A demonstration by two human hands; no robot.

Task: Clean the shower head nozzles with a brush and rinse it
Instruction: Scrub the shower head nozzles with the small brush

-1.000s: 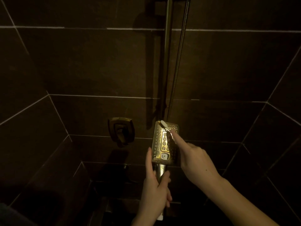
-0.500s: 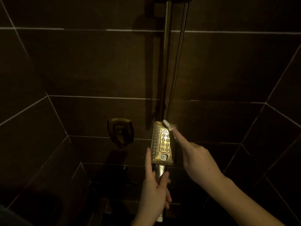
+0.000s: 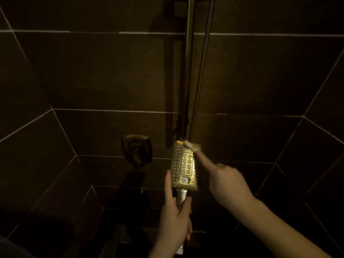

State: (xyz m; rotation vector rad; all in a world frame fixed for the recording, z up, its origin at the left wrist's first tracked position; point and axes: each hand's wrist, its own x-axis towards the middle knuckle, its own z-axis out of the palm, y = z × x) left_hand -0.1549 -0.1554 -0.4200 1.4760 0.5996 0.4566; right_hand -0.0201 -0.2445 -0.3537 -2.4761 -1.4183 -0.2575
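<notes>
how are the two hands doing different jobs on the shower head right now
The left hand grips the shower head by its handle from below, index finger straight up along the head's left edge. The right hand reaches in from the right, holding a brush against the head's top edge, and looks motion-blurred. Both are bare.

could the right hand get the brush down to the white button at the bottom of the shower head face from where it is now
Probably yes. The right hand holds the brush at the top edge of the shower head, and the face down to the white button lies uncovered. The left hand grips only the handle below, its forefinger along the left edge.
</notes>
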